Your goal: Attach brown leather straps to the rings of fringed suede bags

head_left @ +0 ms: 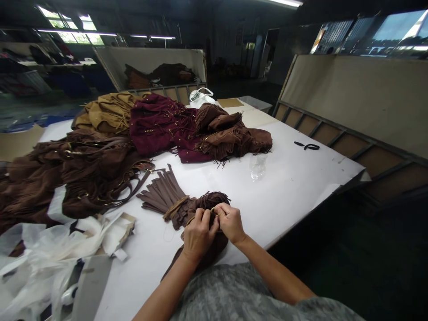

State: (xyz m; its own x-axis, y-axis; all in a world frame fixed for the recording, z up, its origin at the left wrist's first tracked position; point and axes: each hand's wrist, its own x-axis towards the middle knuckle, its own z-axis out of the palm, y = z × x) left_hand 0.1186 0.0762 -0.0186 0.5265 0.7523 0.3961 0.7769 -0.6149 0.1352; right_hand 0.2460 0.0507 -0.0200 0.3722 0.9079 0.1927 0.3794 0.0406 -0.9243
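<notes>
A brown fringed bag (217, 245) lies at the near edge of the white table, close to my body. My left hand (200, 234) is closed on its upper part, with fingers bent over the brown material. Beside it, my right hand (230, 221) pinches a small gold-coloured piece on the bag, too small to name surely. The two hands nearly touch. Just left of them lies a bundle of dark brown strips (165, 196), tied round with a tan band. What lies under my fingers is partly hidden.
Brown bags with straps (93, 174) are heaped at left. Behind lie tan (107, 113), burgundy (160, 125) and brown fringed pieces (230, 133). Clear plastic and paper (43, 254) fill the near left. A black strap (306, 146) rests on the white table (284, 187) at right.
</notes>
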